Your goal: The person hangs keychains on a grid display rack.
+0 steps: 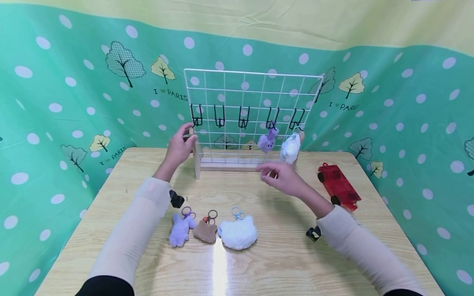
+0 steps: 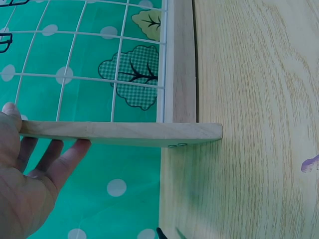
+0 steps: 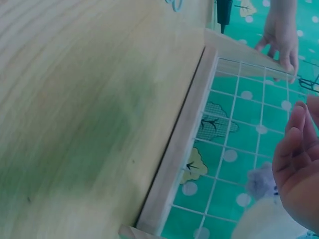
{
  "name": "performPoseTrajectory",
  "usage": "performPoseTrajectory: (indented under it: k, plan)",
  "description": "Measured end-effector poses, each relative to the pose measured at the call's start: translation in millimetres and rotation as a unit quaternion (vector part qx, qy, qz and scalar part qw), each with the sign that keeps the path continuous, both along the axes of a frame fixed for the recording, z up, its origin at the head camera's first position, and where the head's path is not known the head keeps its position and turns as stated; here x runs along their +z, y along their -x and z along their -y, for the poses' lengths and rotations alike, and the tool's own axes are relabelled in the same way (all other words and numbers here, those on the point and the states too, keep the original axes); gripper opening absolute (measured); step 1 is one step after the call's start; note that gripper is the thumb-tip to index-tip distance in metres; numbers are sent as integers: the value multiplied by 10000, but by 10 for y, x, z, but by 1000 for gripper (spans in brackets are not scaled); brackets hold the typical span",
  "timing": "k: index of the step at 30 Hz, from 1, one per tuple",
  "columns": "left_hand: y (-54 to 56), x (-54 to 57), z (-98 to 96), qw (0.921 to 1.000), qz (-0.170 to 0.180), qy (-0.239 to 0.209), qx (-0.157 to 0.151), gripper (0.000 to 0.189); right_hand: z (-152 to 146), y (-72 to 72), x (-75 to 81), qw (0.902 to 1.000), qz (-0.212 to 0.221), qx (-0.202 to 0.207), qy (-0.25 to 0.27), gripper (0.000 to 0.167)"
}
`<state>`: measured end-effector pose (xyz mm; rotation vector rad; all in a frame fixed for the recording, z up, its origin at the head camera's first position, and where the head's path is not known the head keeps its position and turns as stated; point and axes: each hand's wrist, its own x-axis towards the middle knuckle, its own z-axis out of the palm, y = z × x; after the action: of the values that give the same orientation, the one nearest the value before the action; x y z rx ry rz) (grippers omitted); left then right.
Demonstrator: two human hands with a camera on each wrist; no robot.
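Note:
My left hand [image 1: 180, 144] grips the wooden side post [image 2: 124, 130] of a white wire display rack, thumb over one edge and fingertips along the other in the left wrist view. In front of the rack's lower right, my right hand [image 1: 283, 179] hovers with loosely bent fingers, holding nothing. Just behind it, a white plush keychain [image 1: 290, 149] and a purple plush keychain [image 1: 266, 143] hang from the two rightmost black hooks. The three other hooks carry nothing. A wooden base bar [image 1: 229, 166] runs along the bottom of the grid.
On the near table [image 1: 289, 255] lie a purple plush keychain [image 1: 179, 231], a brown one [image 1: 205, 232] and a white one [image 1: 238, 234], their rings pointing toward the rack. A red plaid, car-shaped item [image 1: 338, 183] rests at right. Polka-dot cloth [image 1: 237, 45] hangs behind.

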<state>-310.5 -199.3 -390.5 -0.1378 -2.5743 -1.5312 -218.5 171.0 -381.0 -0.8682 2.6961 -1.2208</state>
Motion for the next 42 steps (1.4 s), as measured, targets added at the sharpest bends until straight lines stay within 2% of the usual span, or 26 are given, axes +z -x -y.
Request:
performPoseTrajectory:
  k: [11,19,25,33,38,42]
  plan:
    - [15,-5,6,10000,-70,-41,-37,52,198,8,-324,9956,22,727,-586,27]
    - [22,7,17,9999,-95,30,-26,53,293,35,-488,9898,423,1034,-884,28]
    - [22,-4,19,10000,-64,48,-22,53,362,71,-627,9819,753,1419,-1008,31]
    - [23,-4,20,10000,-57,50,1,52,482,77,-688,9707,973,1797,-1265,31]
    - [17,-2,7,10000,-6,45,-8,52,523,75,-775,9573,933,2195,-1632,33]
    - [13,-2,14,10000,-23,6,-26,52,540,77,-817,9542,839,2277,-1750,31]
